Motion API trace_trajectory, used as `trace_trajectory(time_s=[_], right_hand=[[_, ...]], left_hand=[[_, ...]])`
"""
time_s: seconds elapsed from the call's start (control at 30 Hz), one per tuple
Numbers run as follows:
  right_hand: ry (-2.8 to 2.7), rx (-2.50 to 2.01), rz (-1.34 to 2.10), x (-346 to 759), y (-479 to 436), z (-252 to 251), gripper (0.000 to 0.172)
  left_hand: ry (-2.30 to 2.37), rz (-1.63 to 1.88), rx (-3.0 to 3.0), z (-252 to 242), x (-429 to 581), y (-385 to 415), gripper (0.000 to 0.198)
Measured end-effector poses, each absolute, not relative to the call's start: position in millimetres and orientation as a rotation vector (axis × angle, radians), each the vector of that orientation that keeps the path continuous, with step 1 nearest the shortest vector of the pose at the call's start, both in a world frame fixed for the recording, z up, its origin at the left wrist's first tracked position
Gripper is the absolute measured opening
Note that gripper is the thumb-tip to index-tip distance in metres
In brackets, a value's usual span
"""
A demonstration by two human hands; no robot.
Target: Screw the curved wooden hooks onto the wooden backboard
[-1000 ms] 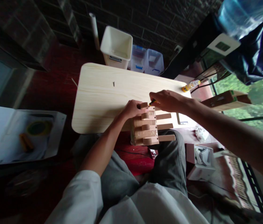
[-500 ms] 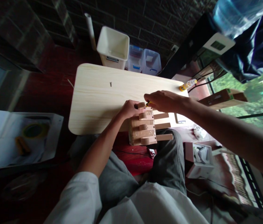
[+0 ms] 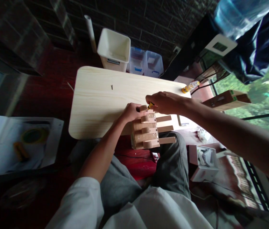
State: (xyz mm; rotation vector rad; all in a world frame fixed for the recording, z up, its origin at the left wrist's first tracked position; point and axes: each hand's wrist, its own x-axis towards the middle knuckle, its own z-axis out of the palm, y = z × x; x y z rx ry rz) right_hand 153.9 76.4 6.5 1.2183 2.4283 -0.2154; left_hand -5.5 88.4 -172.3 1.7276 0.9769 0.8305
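Note:
My right hand [image 3: 161,102] is closed around a small yellow-and-black screwdriver [image 3: 151,105], its lower end close to the top end of a brown assembly [image 3: 146,135]. That assembly looks like a taped cardboard block with several wooden strips across it, each with a rounded piece. Several flat sticks [image 3: 167,140] jut out to its right. My left hand [image 3: 132,112] grips the assembly's upper end, fingers beside the topmost rounded piece [image 3: 143,108]. The screwdriver's tip is too small to make out. The block hangs over the table's near edge, above my lap.
On the pale wooden table [image 3: 96,101] lies a small dark screw [image 3: 111,86]. A clear yellow-ended screwdriver [image 3: 190,86] lies at its right corner. Behind stand a cream bin [image 3: 114,47] and clear plastic boxes [image 3: 153,63]. An open white box [image 3: 53,136] is at left.
My right hand has turned slightly, and more of the yellow screwdriver handle shows now. My left hand stays on the assembly; the whole view has shifted a little.

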Motion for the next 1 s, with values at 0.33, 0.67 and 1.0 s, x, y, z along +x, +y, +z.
trace_trajectory(time_s=[0.33,0.67,1.0], right_hand=[[2.331,1.317,-0.193,146.9,81.2,7.2,0.035],[2.364,1.259,-0.137,147.3,79.4,10.1,0.033],[2.435,1.234,-0.208,158.9,77.2,6.4,0.035]], left_hand=[[1.01,0.815,1.702,-170.7,-5.4,88.2,0.037],[0.982,0.825,1.703,-170.5,-5.9,88.1,0.038],[0.975,0.814,1.69,-172.2,-4.8,88.4,0.038]])
